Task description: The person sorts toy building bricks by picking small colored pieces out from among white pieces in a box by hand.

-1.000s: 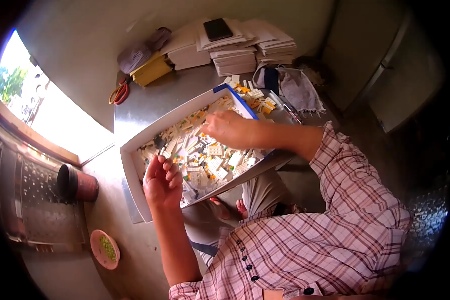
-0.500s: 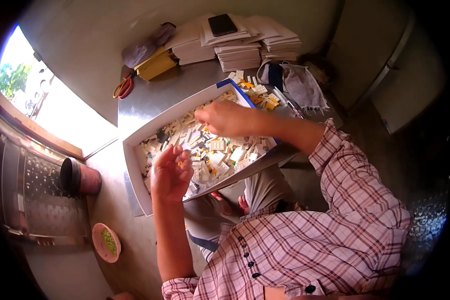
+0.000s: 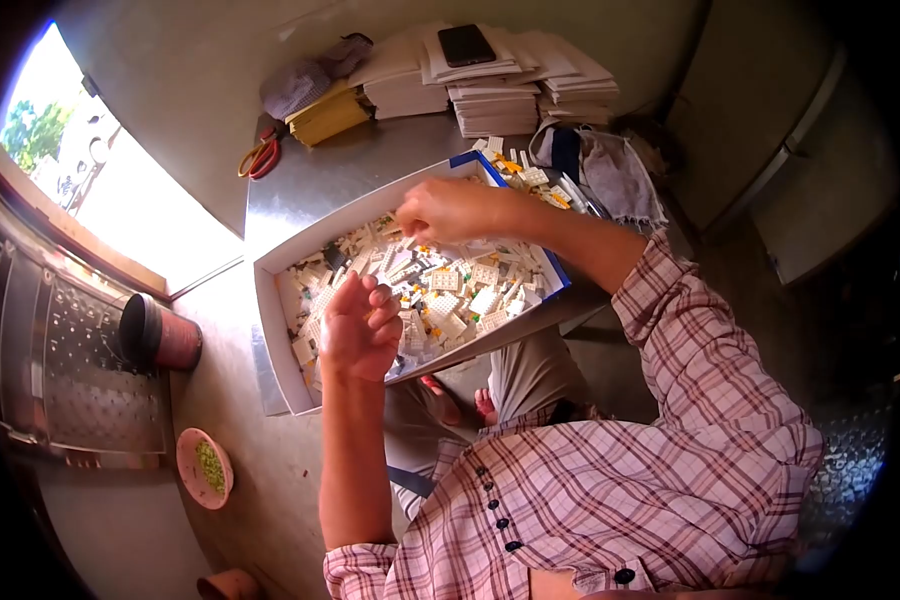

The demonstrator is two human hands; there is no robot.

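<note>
A shallow white box point(image 3: 274, 335) with blue corners holds many small toy building bricks point(image 3: 445, 281), mostly white with some orange, green and dark ones. Over the box's far half, my right hand point(image 3: 447, 210) is closed with its fingertips pointing down at the bricks; what it pinches, if anything, is hidden. My left hand point(image 3: 360, 328) is raised over the near left part of the box, palm turned inward and fingers curled. I cannot make out what lies inside those fingers.
Loose white and orange bricks point(image 3: 533, 178) lie beyond the box, beside a cloth point(image 3: 615, 178). Paper stacks point(image 3: 492, 112), a phone point(image 3: 466, 45), a yellow stack point(image 3: 327, 116) and red-handled scissors point(image 3: 261, 158) line the table's back. On the floor stand a bucket point(image 3: 162, 333) and pink bowl point(image 3: 186, 474).
The view has shifted slightly. My left hand has moved a little right and its fingers look more curled. My right hand stays closed over the far half of the box.
</note>
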